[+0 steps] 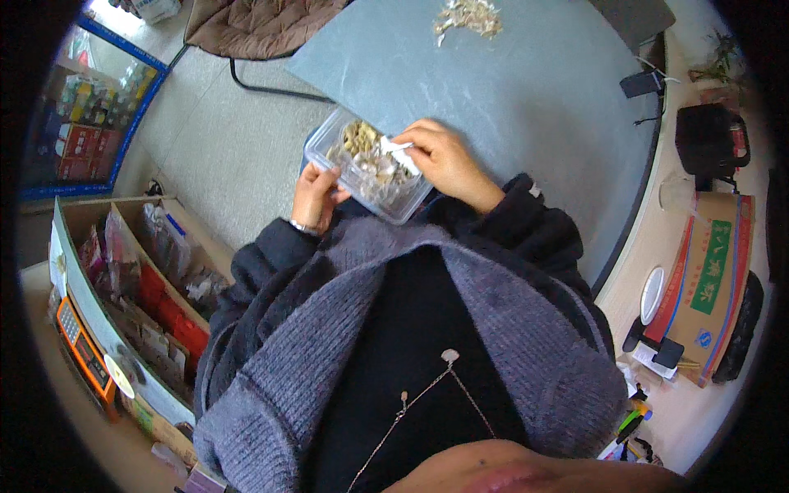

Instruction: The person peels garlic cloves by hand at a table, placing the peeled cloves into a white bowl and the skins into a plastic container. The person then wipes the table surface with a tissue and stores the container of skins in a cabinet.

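My left hand (317,194) grips the near left rim of a clear plastic container (396,212), tilted beside the table corner. Inside lie yellowish-green dried pieces (360,137) at the far side and pale, translucent flakes or wrappings (382,175) nearer me. My right hand (441,157) is over the container's right side, its thumb and fingers pinching a white piece (400,154) that looks like paper or thin plastic. What lies beneath the right fingers is hidden. A loose heap of pale dried scraps (468,20) rests on the grey table (518,111) at its far part.
A brown quilted chair (265,24) stands beyond the table at the left. Left of me is an open divided wooden case (138,246) with packets, an orange calculator-like device (85,351) on its outer side. Right of the table are a cardboard box (703,283) and a black adapter (641,84).
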`<control>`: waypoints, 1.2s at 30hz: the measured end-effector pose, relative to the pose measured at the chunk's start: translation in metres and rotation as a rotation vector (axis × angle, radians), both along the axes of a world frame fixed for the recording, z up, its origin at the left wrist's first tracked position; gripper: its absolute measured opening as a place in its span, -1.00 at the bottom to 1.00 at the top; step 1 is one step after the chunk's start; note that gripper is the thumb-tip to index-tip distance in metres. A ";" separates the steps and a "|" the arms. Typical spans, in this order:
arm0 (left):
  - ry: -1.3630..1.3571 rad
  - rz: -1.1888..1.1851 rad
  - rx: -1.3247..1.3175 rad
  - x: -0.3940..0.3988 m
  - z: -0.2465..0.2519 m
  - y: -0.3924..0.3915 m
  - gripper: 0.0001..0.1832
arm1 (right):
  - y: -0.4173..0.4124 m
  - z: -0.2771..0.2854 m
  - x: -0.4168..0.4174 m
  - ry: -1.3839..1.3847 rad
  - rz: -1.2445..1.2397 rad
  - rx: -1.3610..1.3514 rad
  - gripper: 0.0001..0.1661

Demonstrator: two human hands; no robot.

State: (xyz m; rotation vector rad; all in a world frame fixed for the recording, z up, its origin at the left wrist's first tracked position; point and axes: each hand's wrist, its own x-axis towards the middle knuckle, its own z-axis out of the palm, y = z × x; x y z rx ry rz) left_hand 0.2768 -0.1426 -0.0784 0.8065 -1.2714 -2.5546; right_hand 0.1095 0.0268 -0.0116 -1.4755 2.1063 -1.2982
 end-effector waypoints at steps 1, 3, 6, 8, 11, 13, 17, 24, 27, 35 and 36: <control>0.022 -0.002 0.006 0.000 0.000 0.000 -0.80 | -0.002 0.002 -0.006 -0.060 0.022 0.000 -0.82; -0.019 0.004 0.008 0.001 0.001 0.000 -0.82 | -0.005 0.002 -0.038 0.170 -0.124 -0.064 -0.81; -0.022 0.012 0.005 0.001 0.003 0.001 -0.85 | 0.008 0.006 -0.132 0.015 -0.486 -0.089 -0.78; -0.024 0.047 0.048 -0.001 0.004 0.003 -0.92 | 0.026 0.009 -0.203 0.073 -0.686 -0.071 -0.77; -0.025 0.044 0.058 -0.003 0.006 0.003 -0.88 | 0.043 0.000 -0.283 0.163 -0.832 0.051 -0.75; -0.052 0.057 0.074 -0.003 0.007 0.003 -0.86 | 0.040 -0.010 -0.316 0.134 -0.879 0.162 -0.75; -0.013 0.039 0.064 -0.002 0.005 0.000 -0.87 | 0.008 -0.035 -0.322 0.447 -0.852 0.127 -0.71; -0.018 0.058 0.071 -0.003 0.002 0.002 -0.83 | 0.000 -0.024 -0.266 0.380 -0.453 0.020 -0.75; -0.015 0.085 0.077 -0.004 0.003 0.004 -0.82 | 0.005 -0.020 -0.230 0.335 -0.380 0.022 -0.78; -0.053 0.072 0.022 -0.002 0.001 0.005 -0.90 | 0.006 -0.016 -0.134 0.282 -0.234 -0.009 -0.76; -0.052 0.067 0.023 -0.002 0.000 0.004 -0.88 | 0.007 -0.016 -0.121 0.289 -0.208 0.004 -0.75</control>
